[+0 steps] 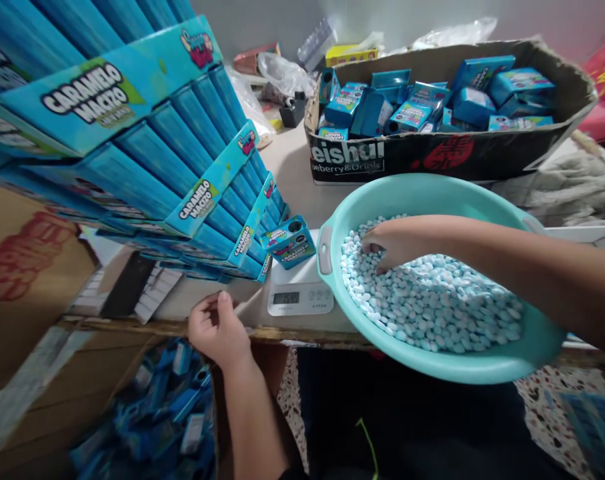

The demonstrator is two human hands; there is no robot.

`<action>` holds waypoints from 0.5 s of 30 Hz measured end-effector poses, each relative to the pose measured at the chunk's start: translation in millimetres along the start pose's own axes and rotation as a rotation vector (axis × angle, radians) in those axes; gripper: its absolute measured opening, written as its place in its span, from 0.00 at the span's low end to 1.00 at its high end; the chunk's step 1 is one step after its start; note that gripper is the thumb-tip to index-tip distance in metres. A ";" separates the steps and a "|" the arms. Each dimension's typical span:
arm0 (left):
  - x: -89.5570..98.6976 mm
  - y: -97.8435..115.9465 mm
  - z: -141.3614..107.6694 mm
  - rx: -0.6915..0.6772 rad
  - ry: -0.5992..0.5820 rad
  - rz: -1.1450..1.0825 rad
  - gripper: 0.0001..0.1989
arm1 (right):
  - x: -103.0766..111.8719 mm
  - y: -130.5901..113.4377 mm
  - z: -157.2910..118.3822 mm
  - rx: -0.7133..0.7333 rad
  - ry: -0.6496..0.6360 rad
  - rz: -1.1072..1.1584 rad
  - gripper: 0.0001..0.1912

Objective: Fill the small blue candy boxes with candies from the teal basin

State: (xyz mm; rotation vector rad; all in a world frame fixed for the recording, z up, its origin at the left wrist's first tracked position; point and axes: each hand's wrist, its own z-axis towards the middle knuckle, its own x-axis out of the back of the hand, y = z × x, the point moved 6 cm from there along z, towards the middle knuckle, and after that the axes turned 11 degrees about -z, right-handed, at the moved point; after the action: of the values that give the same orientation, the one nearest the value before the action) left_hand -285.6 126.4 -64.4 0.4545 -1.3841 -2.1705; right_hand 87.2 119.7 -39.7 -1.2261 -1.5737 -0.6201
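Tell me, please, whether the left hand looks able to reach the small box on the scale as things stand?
Probably yes. The left hand rests at the table edge beside the scale, and nothing stands between it and the small box. The right hand is busy in the basin.

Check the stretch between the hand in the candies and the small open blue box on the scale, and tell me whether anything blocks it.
Only the turquoise plastic basin's rim lies between them. The right hand rests in the white-and-blue candies; the small blue carton stands on the white digital scale just beyond the rim. Nothing else intervenes.
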 end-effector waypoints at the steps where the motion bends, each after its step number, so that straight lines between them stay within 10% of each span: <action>1: 1.1 -1.3 0.3 0.003 -0.002 0.015 0.15 | 0.8 0.1 0.6 0.021 0.008 0.031 0.20; 9: 5.0 -5.1 1.4 0.055 -0.164 0.179 0.18 | 95.8 -35.7 -0.6 0.175 0.806 0.198 0.11; 11: 5.2 -3.5 1.0 0.069 -0.217 0.194 0.19 | 110.5 -66.4 10.4 0.273 0.822 0.097 0.21; 15: 9.9 -3.7 1.4 0.065 -0.242 0.189 0.22 | 101.9 -120.3 50.3 0.351 0.454 -0.243 0.36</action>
State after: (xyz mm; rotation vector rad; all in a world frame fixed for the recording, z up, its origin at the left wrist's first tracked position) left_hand -295.3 122.9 -67.3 0.0788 -1.5606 -2.0819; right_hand -41.1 160.8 56.3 -0.5857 -1.3755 -0.6855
